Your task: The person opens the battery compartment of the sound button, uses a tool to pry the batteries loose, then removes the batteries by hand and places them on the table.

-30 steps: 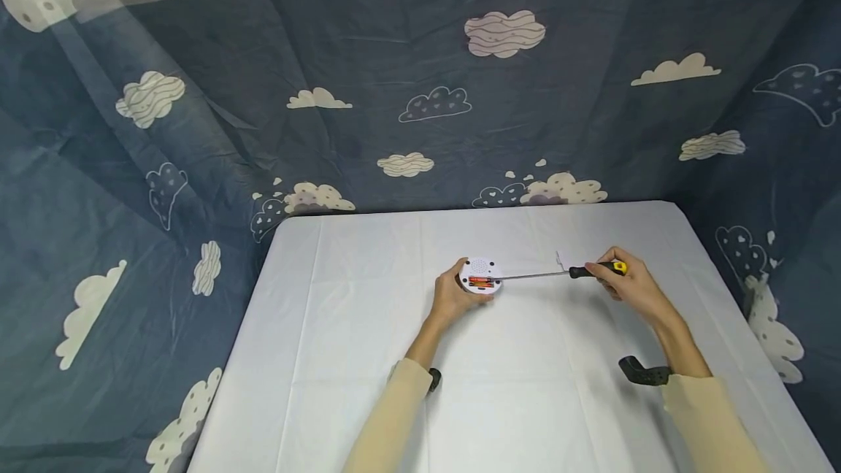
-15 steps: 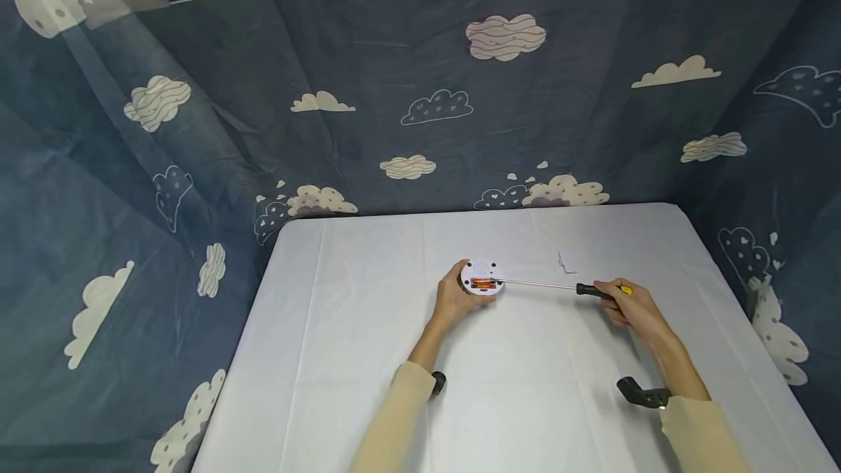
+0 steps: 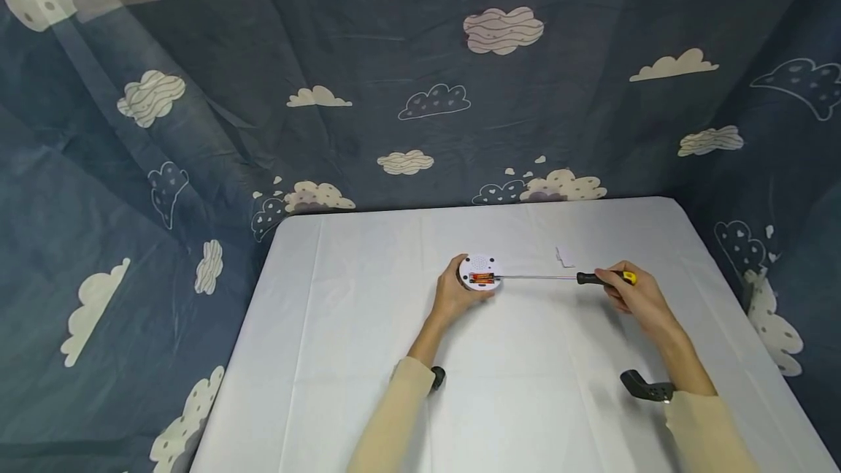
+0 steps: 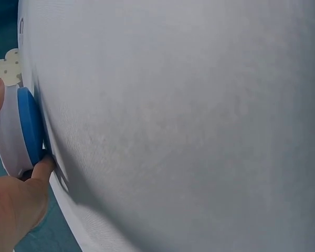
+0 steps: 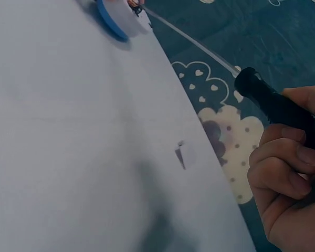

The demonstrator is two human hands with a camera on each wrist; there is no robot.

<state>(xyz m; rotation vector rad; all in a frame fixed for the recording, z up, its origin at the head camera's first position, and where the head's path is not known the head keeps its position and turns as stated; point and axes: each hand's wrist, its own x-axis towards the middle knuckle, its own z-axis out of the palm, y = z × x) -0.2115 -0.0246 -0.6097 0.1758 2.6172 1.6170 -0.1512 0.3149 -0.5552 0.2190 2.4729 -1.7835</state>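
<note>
My left hand [image 3: 453,296] grips a round white device [image 3: 479,263] by its edge, its underside with small dark feet and speaker holes turned up. Orange-and-black batteries [image 3: 482,279] lie in its uncovered compartment. In the left wrist view the device's far face shows a blue rim [image 4: 30,126], with a thumb and finger on either side. My right hand [image 3: 636,296] holds a screwdriver [image 3: 589,279] by its black-and-yellow handle. The long thin shaft runs left, its tip at the right end of the batteries. The right wrist view shows curled fingers [image 5: 283,163] around the handle.
A small white cover-like piece [image 3: 563,257] lies on the white-clothed table [image 3: 355,327], just behind the screwdriver. Dark blue cloud-print cloth [image 3: 368,42] hangs along the table's back and sides. A black wrist camera mount [image 3: 647,387] juts out from the right forearm.
My right hand has drawn slightly to the right with the screwdriver, whose shaft now lies more level. The small white piece shows more fully behind it. My left hand keeps holding the device.
</note>
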